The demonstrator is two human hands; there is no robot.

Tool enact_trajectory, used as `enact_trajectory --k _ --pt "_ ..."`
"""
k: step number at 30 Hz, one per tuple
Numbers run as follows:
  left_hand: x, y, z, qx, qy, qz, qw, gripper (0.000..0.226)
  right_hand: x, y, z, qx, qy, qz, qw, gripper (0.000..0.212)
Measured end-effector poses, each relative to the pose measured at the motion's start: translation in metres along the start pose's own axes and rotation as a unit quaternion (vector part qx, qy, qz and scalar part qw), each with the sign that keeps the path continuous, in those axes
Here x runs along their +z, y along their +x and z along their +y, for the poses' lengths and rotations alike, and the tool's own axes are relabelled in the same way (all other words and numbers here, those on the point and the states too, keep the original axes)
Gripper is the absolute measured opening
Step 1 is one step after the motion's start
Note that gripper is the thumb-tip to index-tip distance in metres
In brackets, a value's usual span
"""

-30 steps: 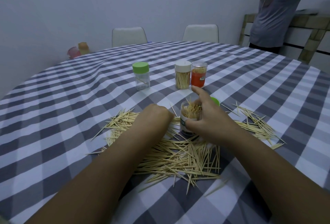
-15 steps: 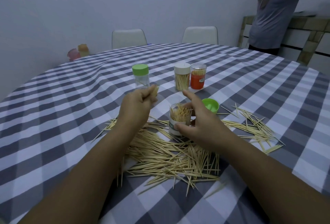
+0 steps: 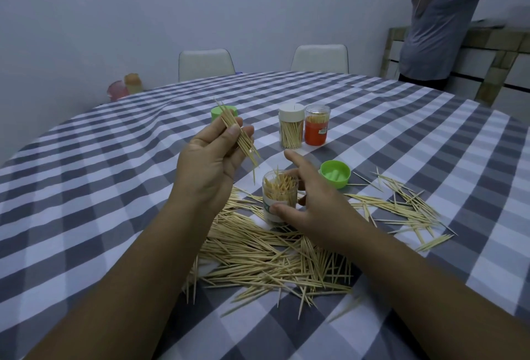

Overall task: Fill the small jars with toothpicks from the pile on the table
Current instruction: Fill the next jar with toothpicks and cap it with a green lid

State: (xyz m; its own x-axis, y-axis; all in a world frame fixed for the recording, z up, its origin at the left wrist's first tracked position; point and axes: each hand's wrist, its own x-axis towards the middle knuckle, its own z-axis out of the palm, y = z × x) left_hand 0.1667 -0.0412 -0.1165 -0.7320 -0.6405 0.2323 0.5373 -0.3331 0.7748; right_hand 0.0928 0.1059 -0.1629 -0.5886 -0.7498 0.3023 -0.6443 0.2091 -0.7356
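Both hands are raised over the worktop (image 3: pixel 86 187), which is covered in a grey and white checked cloth. At the left, the left hand (image 3: pixel 210 164) is lifted above the cloth with its palm turned toward the camera, and its thumb and fingers pinch a bundle of toothpicks (image 3: pixel 239 135) that slants down to the right, its lower tips hanging just above the open jar (image 3: pixel 279 199). Behind this hand a jar with a green lid (image 3: pixel 223 112) is partly hidden. The open jar stands upright among the pile of toothpicks (image 3: pixel 272 256) and is already crowded with sticks that poke above its rim. The right hand (image 3: pixel 312 204) grips it low down, thumb across the near side, fingers curled round the far side, forefinger stretched out and pointing up to the left. Further back stand a clear jar with a white lid (image 3: pixel 291 127), full of toothpicks, and touching it on the right a jar with an orange label (image 3: pixel 316 125). A loose green lid (image 3: pixel 335 173) lies upside down just right of the right hand. More scattered toothpicks (image 3: pixel 401 204) spread out to the right of it. Beyond the worktop are two white chairs (image 3: pixel 205 64) and, far right, a person in a grey shirt (image 3: pixel 441 15)
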Motion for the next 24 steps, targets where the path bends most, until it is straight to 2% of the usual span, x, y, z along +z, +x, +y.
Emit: enact_trajectory --k 11,19,24 --pt "0.012 -0.004 -0.011 -0.019 -0.027 -0.029 0.999 0.02 0.005 -0.001 -0.003 -0.012 0.003 -0.005 1.0 0.084" --pt "0.009 -0.009 -0.022 -0.053 0.079 -0.055 0.994 0.02 0.0 0.0 0.001 0.012 0.021 0.039 0.999 0.086" --pt "0.008 -0.012 -0.026 -0.031 0.153 -0.086 0.984 0.021 0.0 -0.001 -0.001 0.016 0.017 0.037 0.999 0.086"
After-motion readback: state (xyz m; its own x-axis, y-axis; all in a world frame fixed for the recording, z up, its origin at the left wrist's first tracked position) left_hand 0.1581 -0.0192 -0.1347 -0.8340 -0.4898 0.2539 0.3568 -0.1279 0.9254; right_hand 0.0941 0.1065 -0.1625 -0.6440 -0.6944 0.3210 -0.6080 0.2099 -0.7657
